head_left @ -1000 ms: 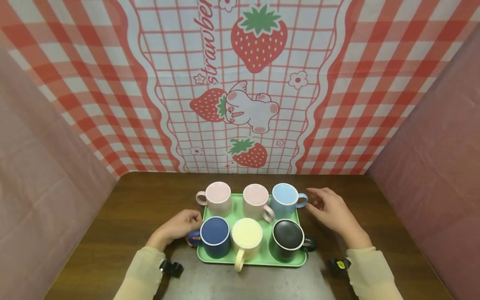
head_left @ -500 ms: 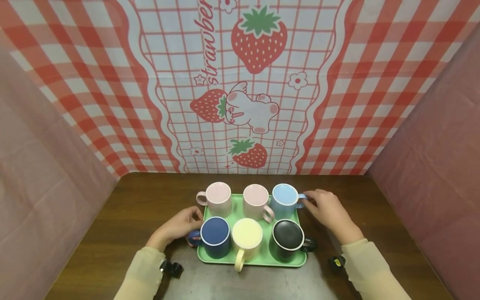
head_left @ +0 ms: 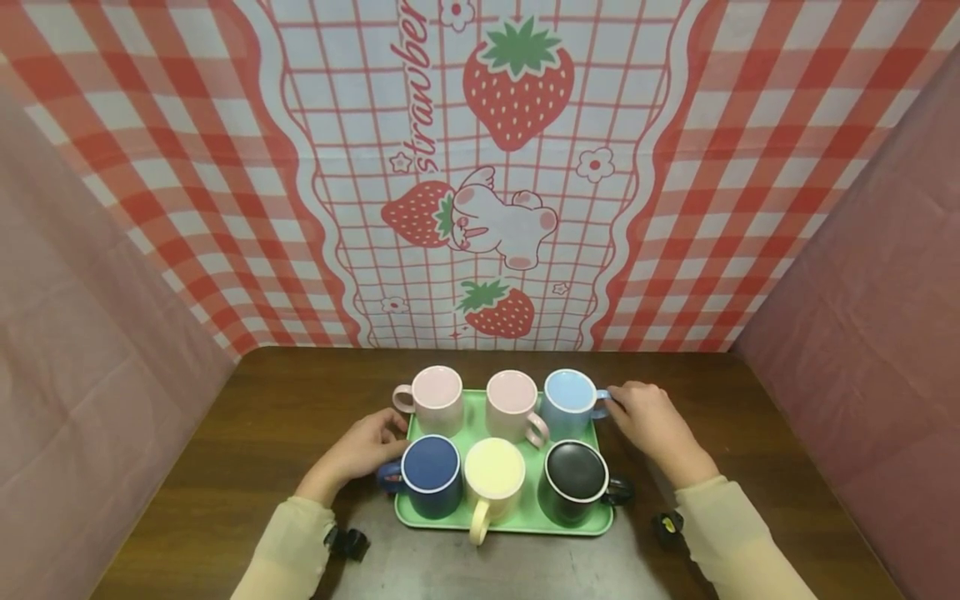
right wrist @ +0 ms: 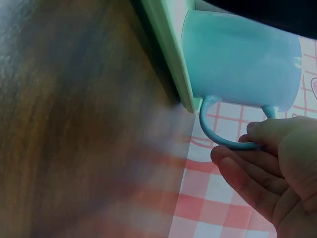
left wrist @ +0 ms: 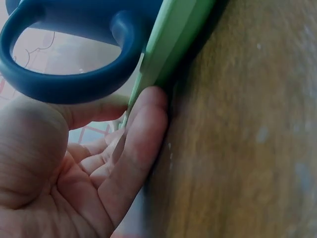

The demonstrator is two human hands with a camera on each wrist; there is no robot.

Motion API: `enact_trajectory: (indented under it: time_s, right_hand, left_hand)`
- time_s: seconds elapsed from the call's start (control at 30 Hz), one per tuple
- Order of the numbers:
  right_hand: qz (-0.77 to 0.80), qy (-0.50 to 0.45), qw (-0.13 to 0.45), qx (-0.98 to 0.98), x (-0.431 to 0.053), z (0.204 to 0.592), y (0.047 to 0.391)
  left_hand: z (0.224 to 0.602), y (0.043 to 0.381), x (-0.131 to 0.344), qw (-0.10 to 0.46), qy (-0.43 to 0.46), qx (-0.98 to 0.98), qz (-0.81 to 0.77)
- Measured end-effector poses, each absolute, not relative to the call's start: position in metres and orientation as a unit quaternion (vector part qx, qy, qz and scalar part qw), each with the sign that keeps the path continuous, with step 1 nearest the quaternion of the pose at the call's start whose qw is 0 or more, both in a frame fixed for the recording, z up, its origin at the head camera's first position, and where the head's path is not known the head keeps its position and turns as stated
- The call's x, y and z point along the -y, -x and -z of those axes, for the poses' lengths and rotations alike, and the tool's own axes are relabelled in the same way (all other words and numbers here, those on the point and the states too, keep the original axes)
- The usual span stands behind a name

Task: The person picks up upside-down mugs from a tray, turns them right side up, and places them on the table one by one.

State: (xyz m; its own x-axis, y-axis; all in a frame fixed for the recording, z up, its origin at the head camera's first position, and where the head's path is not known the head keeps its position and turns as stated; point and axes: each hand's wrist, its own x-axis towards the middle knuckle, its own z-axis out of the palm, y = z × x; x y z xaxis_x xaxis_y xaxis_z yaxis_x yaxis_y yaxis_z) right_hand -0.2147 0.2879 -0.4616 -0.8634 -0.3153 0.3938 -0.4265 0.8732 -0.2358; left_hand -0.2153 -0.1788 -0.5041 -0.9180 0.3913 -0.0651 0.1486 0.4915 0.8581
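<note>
A green tray carries several mugs. My left hand grips the tray's left edge, thumb on top and fingers beneath, as the left wrist view shows; the navy mug has its handle right above that thumb. At the back right corner stands a light blue mug, its handle pinched between the thumb and fingers of my right hand. In the right wrist view the light blue mug sits upright against the tray.
Two pink mugs, one at back left and one at back middle, share the tray with a yellow mug and a black mug in front. Behind the wooden table hangs a strawberry-print cloth.
My right hand has come in leftward and taken hold of the light blue mug's handle. The left hand's fingers have shifted slightly forward along the tray edge. The mugs stay in place.
</note>
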Motion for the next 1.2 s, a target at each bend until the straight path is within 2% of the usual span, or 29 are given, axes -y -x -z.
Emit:
enact_trajectory:
  time_s: [0.37,0.83,0.97,1.2]
  right_hand:
    - [-0.163,-0.211,0.266,0.926,-0.29,0.467,0.214]
    - [-0.223,-0.152,0.339,0.901,-0.291,0.431,0.204]
    - [-0.274,-0.117,0.325,0.898,-0.283,0.426,0.2]
    - [-0.399,-0.02,0.231,0.887,-0.258,0.421,0.189]
  left_hand:
    - [0.505,0.214,0.175,0.11,-0.154,-0.872,-0.452]
    - [0.492,0.211,0.175,0.091,-0.163,-0.892,-0.413]
    - [0.483,0.209,0.175,0.093,-0.146,-0.882,-0.439]
    - [0.462,0.205,0.166,0.055,-0.116,-0.856,-0.501]
